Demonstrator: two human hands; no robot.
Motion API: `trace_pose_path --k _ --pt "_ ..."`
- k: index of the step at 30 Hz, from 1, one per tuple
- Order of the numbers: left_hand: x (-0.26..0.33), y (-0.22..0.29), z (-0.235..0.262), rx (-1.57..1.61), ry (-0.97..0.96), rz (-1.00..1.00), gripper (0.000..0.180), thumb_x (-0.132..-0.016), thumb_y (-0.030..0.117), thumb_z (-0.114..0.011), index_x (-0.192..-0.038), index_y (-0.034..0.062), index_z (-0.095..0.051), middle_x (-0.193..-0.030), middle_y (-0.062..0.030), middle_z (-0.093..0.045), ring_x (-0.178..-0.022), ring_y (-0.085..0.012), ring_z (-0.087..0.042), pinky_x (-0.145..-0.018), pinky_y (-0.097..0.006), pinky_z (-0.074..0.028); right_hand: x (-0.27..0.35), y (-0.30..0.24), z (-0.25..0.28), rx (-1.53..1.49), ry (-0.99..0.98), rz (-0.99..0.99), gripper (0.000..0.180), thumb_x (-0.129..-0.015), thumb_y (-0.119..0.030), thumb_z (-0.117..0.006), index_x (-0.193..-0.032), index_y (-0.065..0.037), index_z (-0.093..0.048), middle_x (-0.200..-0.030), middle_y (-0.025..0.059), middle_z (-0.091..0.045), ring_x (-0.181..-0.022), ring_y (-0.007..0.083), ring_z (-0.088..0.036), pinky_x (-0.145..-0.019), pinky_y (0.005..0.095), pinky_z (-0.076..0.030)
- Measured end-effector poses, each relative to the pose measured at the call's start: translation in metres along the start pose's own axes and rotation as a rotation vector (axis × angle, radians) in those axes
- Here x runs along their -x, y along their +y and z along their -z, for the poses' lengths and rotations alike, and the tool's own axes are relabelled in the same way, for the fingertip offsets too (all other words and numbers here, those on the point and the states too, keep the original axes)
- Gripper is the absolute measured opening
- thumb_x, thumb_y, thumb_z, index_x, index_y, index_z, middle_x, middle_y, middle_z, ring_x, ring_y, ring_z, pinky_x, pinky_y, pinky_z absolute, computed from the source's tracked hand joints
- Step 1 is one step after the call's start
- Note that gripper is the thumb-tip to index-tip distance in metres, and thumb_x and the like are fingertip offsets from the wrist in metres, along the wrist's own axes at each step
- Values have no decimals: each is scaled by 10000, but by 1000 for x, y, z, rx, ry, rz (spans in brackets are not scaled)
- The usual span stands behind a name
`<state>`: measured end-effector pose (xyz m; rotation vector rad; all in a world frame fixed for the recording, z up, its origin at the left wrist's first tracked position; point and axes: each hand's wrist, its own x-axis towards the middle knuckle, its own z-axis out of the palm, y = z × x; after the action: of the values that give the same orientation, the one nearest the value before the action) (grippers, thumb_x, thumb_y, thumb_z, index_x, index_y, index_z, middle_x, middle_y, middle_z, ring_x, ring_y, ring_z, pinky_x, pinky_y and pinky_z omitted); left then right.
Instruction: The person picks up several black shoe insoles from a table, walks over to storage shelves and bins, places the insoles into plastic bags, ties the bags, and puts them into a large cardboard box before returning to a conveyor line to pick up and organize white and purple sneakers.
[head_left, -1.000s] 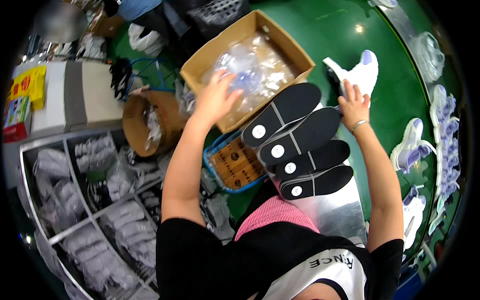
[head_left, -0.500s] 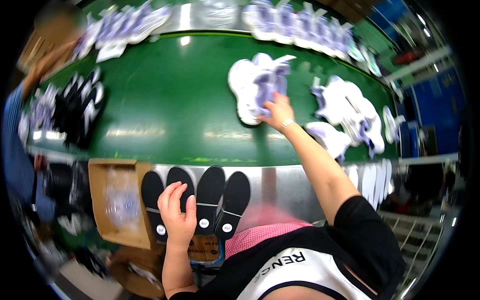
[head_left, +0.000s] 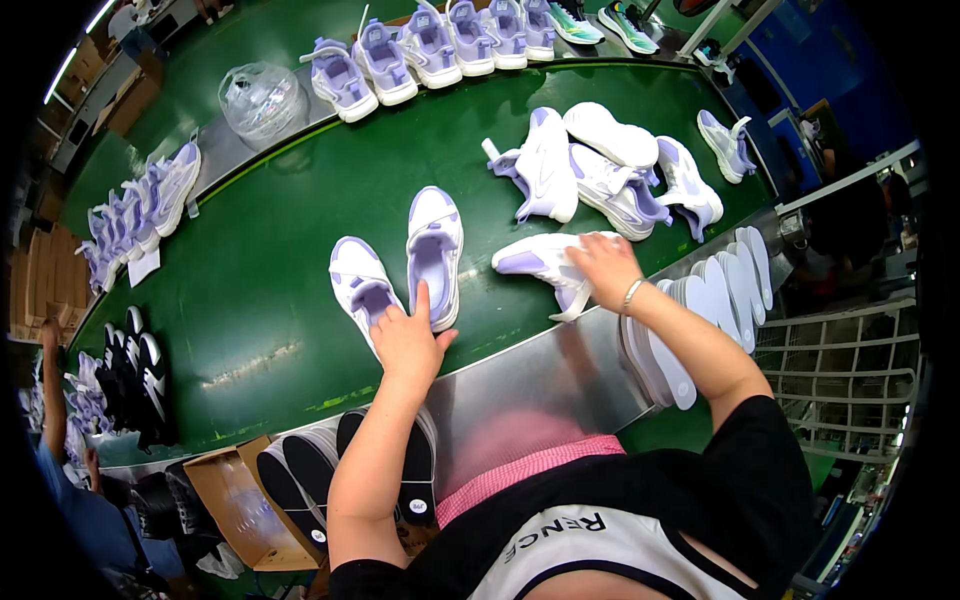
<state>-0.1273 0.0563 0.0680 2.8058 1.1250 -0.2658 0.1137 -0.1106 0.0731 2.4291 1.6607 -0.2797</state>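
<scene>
My left hand [head_left: 408, 337] rests on the heels of two white and lilac shoes [head_left: 405, 266] standing side by side on the green belt [head_left: 250, 270], with my forefinger on the right one. My right hand [head_left: 603, 266] lies on another white and lilac shoe [head_left: 538, 262] turned on its side, fingers curled over its heel. Whether that hand grips the shoe is unclear. A bracelet is on my right wrist.
A pile of like shoes [head_left: 615, 170] lies beyond my right hand. Rows of shoes [head_left: 430, 45] line the far edge, by a clear plastic bag [head_left: 260, 98]. White insoles [head_left: 700, 310] stack at the right, black insoles [head_left: 345, 470] and a cardboard box [head_left: 235, 495] below.
The view has swung over the belt. My left hand came up from the black insoles onto the pair of shoes. My right hand drew back from a far shoe to a nearer one.
</scene>
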Motion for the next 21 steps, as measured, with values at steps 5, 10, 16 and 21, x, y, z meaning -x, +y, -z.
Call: trace_pose_path --k 5,10,16,21 --pt "-19 -8 -31 274 28 67 403 -685 389 -622 -936 76 -584 -1008 -231 -490 -788 -359 -550 -689 -406 -447 -18 50 -42 -43 213 9 479 -655 -80 -515 -1123 -143 -438 -1202 145 -397 -1123 302 -372 -853 473 -324" --pt "-21 -15 -30 331 150 317 360 -709 375 -595 -847 44 -622 -1022 -231 -491 -777 -367 -550 -688 -406 -448 -83 -15 -23 -658 -28 -230 236 -695 -154 -480 -925 -105 -498 -877 140 -579 -805 317 -558 -703 418 -443" --pt "-23 15 -41 324 187 325 378 -722 357 -573 -904 27 -597 -1076 -292 -415 -849 -414 -510 -777 -404 -415 -130 -27 16 -438 -239 126 353 -707 -203 -514 -1010 -22 -516 -1067 172 -495 -1065 314 -429 -861 456 -363" --pt "-36 32 -36 342 109 420 377 -721 357 -570 -896 23 -593 -1112 -321 -385 -887 -422 -503 -790 -403 -412 -146 13 -31 127 107 57 311 -737 -178 -487 -1028 -115 -579 -1304 106 -278 -1222 352 -183 -854 672 -180"
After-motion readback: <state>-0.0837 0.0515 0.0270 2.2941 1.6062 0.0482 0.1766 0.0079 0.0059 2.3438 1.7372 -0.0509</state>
